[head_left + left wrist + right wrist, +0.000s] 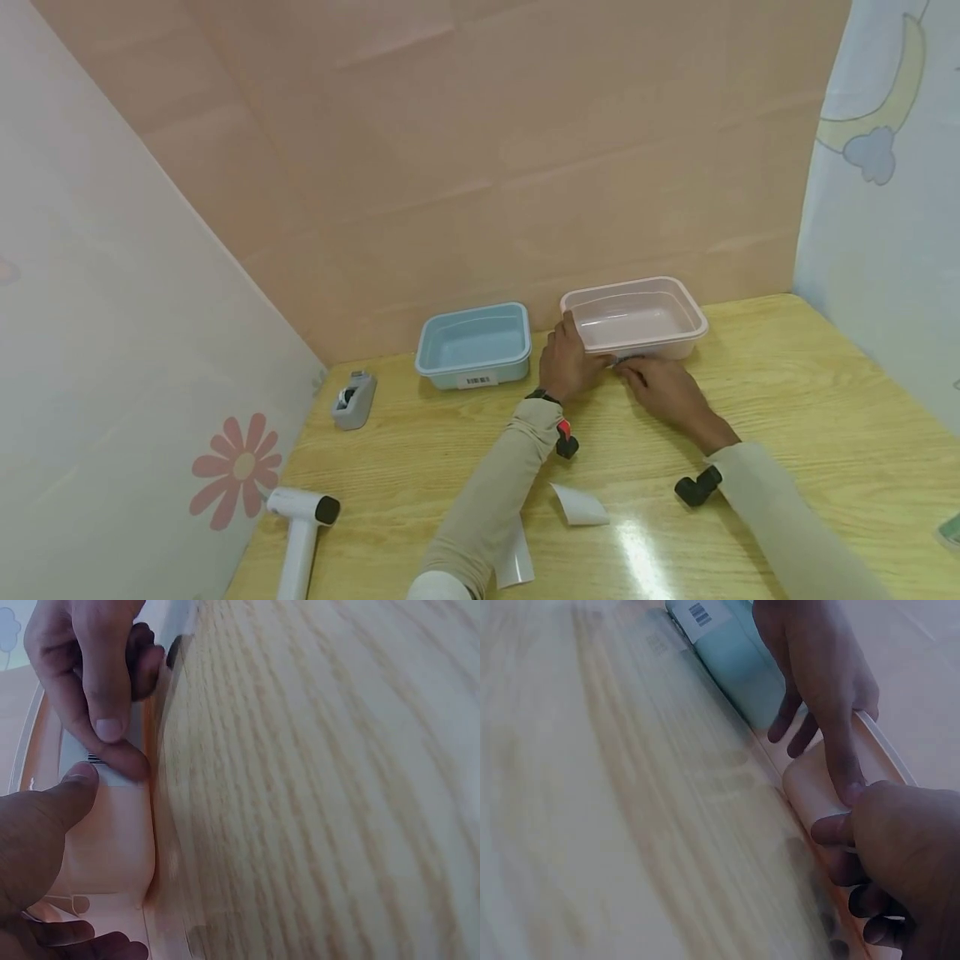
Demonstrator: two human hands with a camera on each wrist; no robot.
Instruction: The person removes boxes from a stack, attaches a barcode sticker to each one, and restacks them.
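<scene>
A pink tray (633, 317) stands at the back of the wooden table (787, 400), with a blue tray (472, 342) to its left. My left hand (566, 362) grips the pink tray's front left corner, one finger over the rim and the thumb (45, 817) flat on the front wall (817, 787). That thumb's tip touches a white barcode label (105, 771) on the wall. My right hand (660, 387) is just to the right, and its fingertips (109, 712) pinch the same label against the wall. The blue tray (735, 652) carries its own barcode label.
A grey tape dispenser (354, 400) sits at the left by the wall. A white handheld device (300, 525) lies near the front left edge. Two curled white paper strips (581, 504) lie between my forearms. Panel walls close in the left, back and right.
</scene>
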